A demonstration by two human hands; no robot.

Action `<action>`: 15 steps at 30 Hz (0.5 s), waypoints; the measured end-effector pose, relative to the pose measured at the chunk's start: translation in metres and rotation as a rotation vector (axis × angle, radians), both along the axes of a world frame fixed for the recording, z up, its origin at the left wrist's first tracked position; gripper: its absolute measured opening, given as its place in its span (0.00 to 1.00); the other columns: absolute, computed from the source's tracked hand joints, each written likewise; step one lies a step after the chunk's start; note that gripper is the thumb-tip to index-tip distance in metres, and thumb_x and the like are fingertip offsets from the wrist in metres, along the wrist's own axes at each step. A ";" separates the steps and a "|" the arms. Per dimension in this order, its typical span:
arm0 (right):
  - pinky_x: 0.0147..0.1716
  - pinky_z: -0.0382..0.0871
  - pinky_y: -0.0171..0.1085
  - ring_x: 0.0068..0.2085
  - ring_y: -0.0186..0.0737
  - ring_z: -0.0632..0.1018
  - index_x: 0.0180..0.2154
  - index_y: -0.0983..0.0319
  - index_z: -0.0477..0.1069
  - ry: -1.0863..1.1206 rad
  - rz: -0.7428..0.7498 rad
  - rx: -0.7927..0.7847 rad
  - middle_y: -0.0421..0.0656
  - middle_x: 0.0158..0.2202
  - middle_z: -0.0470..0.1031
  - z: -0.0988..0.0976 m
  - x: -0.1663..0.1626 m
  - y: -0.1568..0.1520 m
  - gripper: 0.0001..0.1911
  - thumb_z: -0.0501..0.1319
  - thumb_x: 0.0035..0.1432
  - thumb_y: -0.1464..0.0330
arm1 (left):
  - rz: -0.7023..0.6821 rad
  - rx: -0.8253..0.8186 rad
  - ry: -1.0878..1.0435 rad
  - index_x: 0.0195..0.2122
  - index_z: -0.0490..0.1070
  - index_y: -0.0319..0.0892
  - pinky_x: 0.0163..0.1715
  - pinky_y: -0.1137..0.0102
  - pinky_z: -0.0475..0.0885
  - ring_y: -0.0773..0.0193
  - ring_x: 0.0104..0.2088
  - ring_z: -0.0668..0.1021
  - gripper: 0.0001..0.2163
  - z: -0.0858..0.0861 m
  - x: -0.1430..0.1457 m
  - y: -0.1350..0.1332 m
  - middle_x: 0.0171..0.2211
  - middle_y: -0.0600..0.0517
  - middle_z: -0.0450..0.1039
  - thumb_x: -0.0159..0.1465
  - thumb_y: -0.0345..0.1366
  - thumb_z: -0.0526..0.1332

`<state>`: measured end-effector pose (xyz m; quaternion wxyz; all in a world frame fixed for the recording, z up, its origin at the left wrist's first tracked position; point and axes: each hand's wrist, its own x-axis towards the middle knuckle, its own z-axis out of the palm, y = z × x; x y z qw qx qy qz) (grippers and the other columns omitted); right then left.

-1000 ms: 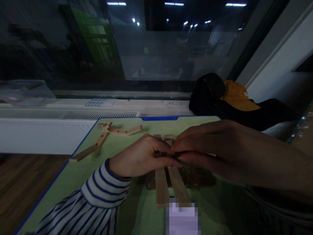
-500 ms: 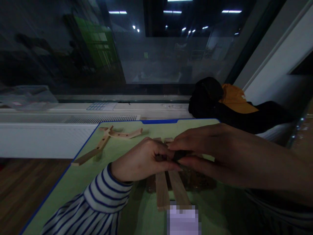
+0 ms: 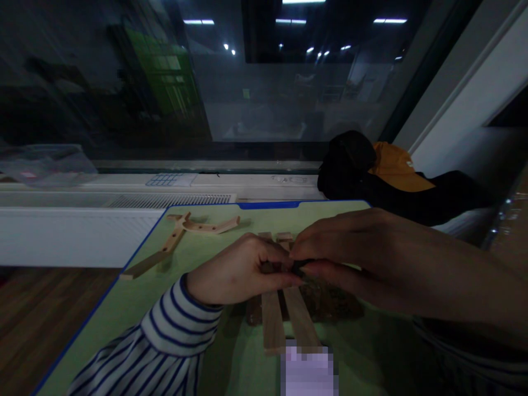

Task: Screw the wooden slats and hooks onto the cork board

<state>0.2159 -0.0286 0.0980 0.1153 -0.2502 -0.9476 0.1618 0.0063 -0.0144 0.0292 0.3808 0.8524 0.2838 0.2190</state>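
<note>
Two pale wooden strips (image 3: 274, 324) lie side by side under my hands, splayed a little toward me. My left hand (image 3: 243, 269) is closed in a pinch over them, its thumb and forefinger meeting something small. From the right, my right hand (image 3: 355, 253) pinches at the same spot, its fingertips against those of the left. What the fingers hold is dark, small and mostly hidden. Under the strips sits a clear plastic packet (image 3: 330, 305) with dim brownish contents. A jointed wooden piece with holes (image 3: 175, 235) rests apart, at the table's far left.
The green tabletop (image 3: 107, 324) has a blue edge. A purple pixelated patch (image 3: 309, 371) covers the near middle. Behind the table are a white radiator (image 3: 74, 236), a clear plastic box (image 3: 49, 165), a dark pile (image 3: 346, 162) and an orange cap (image 3: 400, 165).
My right hand's fingertips have shifted very slightly to the right. Both hands stay pinched together over the wooden strips; little else differs.
</note>
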 end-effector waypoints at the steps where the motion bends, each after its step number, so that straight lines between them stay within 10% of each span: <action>1: 0.39 0.61 0.29 0.39 0.28 0.74 0.45 0.58 0.70 -0.004 -0.003 0.003 0.34 0.40 0.75 0.000 0.000 0.000 0.09 0.55 0.64 0.68 | -0.003 0.000 0.001 0.35 0.78 0.39 0.35 0.72 0.71 0.63 0.35 0.77 0.08 0.000 0.000 0.000 0.33 0.51 0.78 0.62 0.37 0.61; 15: 0.38 0.63 0.32 0.39 0.31 0.74 0.41 0.59 0.68 -0.009 0.024 0.033 0.38 0.41 0.74 0.001 0.000 0.000 0.07 0.53 0.65 0.67 | 0.074 -0.076 0.023 0.34 0.78 0.38 0.35 0.72 0.70 0.63 0.34 0.77 0.11 0.002 0.002 0.000 0.31 0.52 0.77 0.58 0.41 0.65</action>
